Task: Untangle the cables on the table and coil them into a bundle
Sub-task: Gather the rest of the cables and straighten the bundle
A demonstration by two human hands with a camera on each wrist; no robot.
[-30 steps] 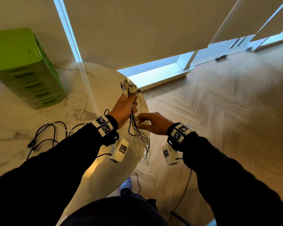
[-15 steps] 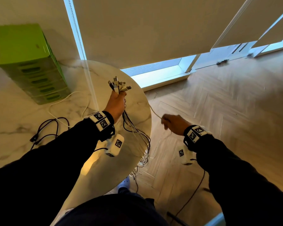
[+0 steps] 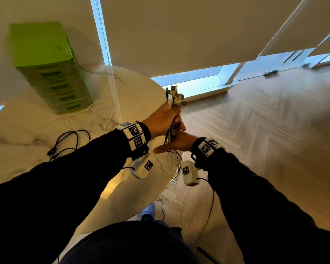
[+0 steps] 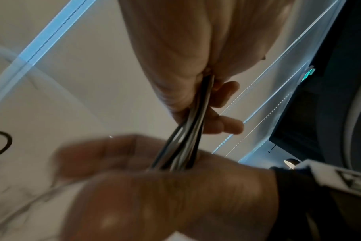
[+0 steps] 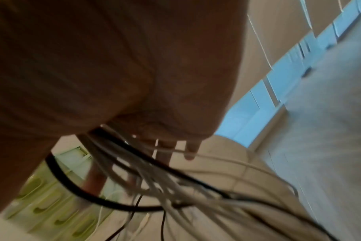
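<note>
My left hand (image 3: 163, 119) grips a bundle of thin white and black cables (image 3: 172, 130) just below their plugs (image 3: 174, 96), which stick up out of the fist above the table's right edge. My right hand (image 3: 179, 142) sits directly under the left, thumb stretched to the left. Its fingers curl round the hanging cables (image 4: 186, 130), which pass between the thumb and the palm (image 4: 175, 203). Below it the loose strands (image 3: 174, 164) dangle past the table rim. In the right wrist view the cables (image 5: 175, 179) stream out from under the palm (image 5: 113, 65), blurred.
On the round marble table (image 3: 27, 168) stand a green stacked drawer box (image 3: 46, 63), a black cable (image 3: 69, 141) and a white cable (image 3: 91, 113). A blind's bead cord (image 3: 112, 88) hangs over the table. Wooden floor (image 3: 255, 149) lies to the right.
My right hand swung out to the right, drawing a strand away, and is now back under the left hand and around the bundle. The left hand kept hold of the plug ends.
</note>
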